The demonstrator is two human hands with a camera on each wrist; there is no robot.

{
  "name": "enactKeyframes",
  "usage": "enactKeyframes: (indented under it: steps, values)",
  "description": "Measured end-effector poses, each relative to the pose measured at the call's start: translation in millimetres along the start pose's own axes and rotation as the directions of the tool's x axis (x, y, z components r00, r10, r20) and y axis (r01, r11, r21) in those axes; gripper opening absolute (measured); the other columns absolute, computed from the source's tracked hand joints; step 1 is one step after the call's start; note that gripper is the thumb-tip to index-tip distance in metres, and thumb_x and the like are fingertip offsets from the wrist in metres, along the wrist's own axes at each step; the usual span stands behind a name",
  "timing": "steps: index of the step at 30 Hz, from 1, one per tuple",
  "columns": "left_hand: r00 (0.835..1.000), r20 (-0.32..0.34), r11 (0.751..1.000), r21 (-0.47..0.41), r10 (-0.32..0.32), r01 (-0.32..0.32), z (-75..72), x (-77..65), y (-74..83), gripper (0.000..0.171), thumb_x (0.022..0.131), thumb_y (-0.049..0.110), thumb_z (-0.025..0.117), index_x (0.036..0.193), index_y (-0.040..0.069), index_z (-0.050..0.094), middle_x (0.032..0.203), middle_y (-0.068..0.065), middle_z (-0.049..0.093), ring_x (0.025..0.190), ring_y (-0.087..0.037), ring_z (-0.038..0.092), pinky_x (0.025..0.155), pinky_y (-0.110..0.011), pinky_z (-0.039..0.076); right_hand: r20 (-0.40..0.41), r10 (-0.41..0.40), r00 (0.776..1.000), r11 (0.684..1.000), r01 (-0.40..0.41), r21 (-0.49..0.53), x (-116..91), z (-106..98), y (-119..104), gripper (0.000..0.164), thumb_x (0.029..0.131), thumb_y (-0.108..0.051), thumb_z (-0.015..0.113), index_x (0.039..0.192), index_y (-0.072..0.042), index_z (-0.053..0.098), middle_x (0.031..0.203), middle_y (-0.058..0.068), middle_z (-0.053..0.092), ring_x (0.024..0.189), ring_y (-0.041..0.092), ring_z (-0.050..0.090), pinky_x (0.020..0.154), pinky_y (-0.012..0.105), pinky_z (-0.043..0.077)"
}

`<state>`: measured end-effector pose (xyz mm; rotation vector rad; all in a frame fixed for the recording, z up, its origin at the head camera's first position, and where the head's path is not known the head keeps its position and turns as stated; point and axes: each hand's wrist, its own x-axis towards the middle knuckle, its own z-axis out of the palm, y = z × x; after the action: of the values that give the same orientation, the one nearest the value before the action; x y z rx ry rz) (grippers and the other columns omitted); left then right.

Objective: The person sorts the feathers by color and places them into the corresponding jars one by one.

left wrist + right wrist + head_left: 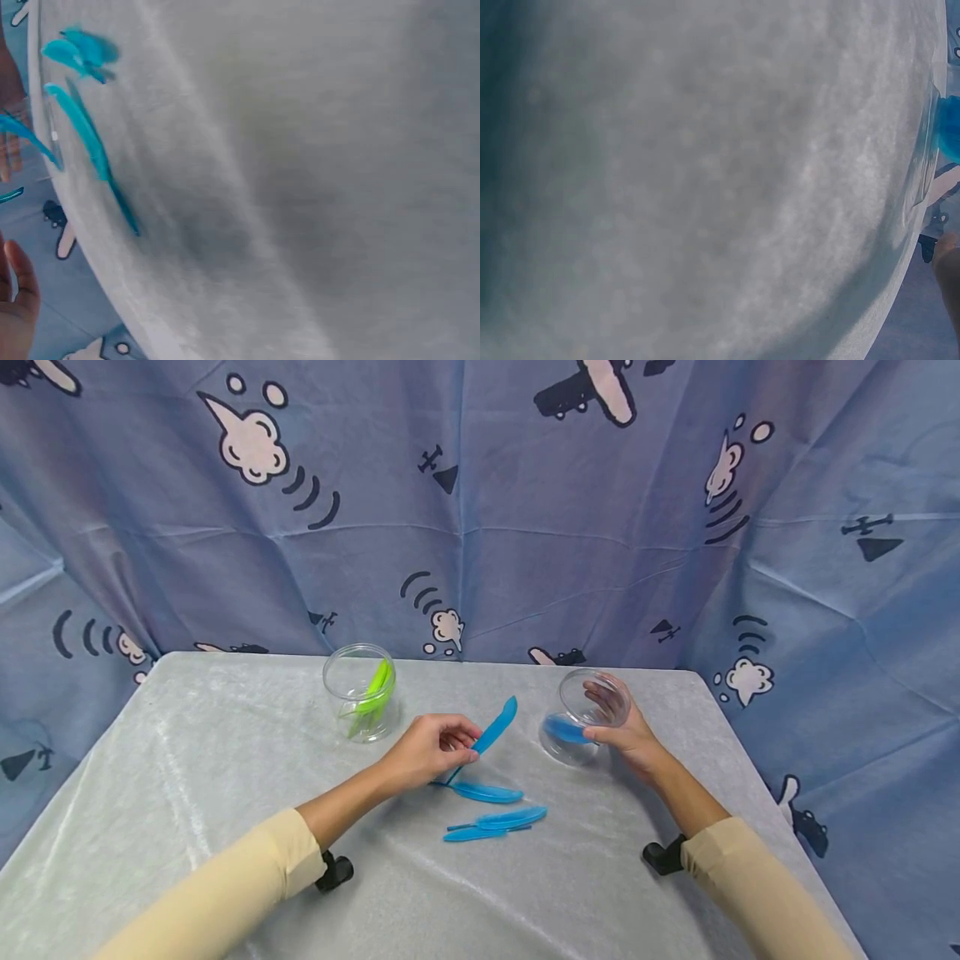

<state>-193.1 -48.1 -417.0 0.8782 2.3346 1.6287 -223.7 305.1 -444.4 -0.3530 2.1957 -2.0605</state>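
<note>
Between thumb and fingers my left hand (431, 748) pinches a blue feather (497, 727) near its quill, its tip pointing up and right above the table. My right hand (633, 735) grips a clear plastic jar (564, 750) at its right side, the mouth tilted. Inside that jar lies blue feather material (566, 728); how many pieces I cannot tell. Just below my left hand another blue feather (487, 792) lies on the cloth, and nearer the front are a few more blue feathers (512, 817). The left wrist view also catches a loose feather (88, 139).
A second clear jar (360, 693) stands upright at the back left, holding bright green feathers (375, 689). A pale grey cloth covers the table (225, 760). Behind it and at both sides hangs a blue patterned curtain (480, 568).
</note>
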Motion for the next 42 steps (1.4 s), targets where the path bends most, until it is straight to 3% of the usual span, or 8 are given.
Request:
enactKeyframes:
  steps: [17,25,37,42]
  values:
    - [0.998,-0.054,0.999,0.021,0.04,-0.038,10.4,50.7,26.3,0.022,0.089,0.004,0.074,0.11,0.0,0.07,0.094,-0.008,0.069,0.083,-0.015,0.064,0.076,-0.025,0.054,-0.015,0.013,1.0,1.0,-0.013,0.005,1,1,1,0.092,0.082,0.012,0.068,0.155,-0.014,0.019,0.158,0.021,0.024,0.148,0.032,0.019,0.12,0.055,0.003]
    - [0.995,-0.089,0.999,-0.011,0.049,-0.05,19.5,73.1,39.5,0.015,0.09,0.004,0.072,0.105,0.001,0.069,0.094,-0.008,0.069,0.083,-0.017,0.064,0.076,-0.024,0.053,-0.004,0.004,1.0,1.0,-0.004,0.023,0,1,0,0.092,0.083,0.012,0.067,0.155,-0.013,0.017,0.159,0.023,0.022,0.148,0.033,0.017,0.12,0.055,0.002]
    - [0.984,-0.175,0.996,-0.072,0.038,-0.051,33.8,97.8,64.1,0.013,0.092,0.008,0.071,0.104,0.003,0.069,0.096,-0.009,0.071,0.081,-0.016,0.068,0.074,-0.023,0.055,-0.012,0.02,1.0,1.0,-0.02,0.006,1,2,0,0.089,0.085,0.012,0.065,0.155,-0.012,0.016,0.16,0.023,0.021,0.149,0.034,0.016,0.12,0.054,0.003]
    - [0.977,-0.204,0.994,-0.07,0.066,-0.082,39.6,105.9,71.8,0.013,0.093,0.008,0.07,0.104,0.002,0.069,0.097,-0.01,0.072,0.084,-0.016,0.067,0.075,-0.021,0.054,-0.006,0.011,1.0,1.0,-0.011,0.019,1,1,1,0.09,0.085,0.01,0.066,0.155,-0.012,0.015,0.159,0.024,0.02,0.148,0.034,0.017,0.12,0.055,0.002]
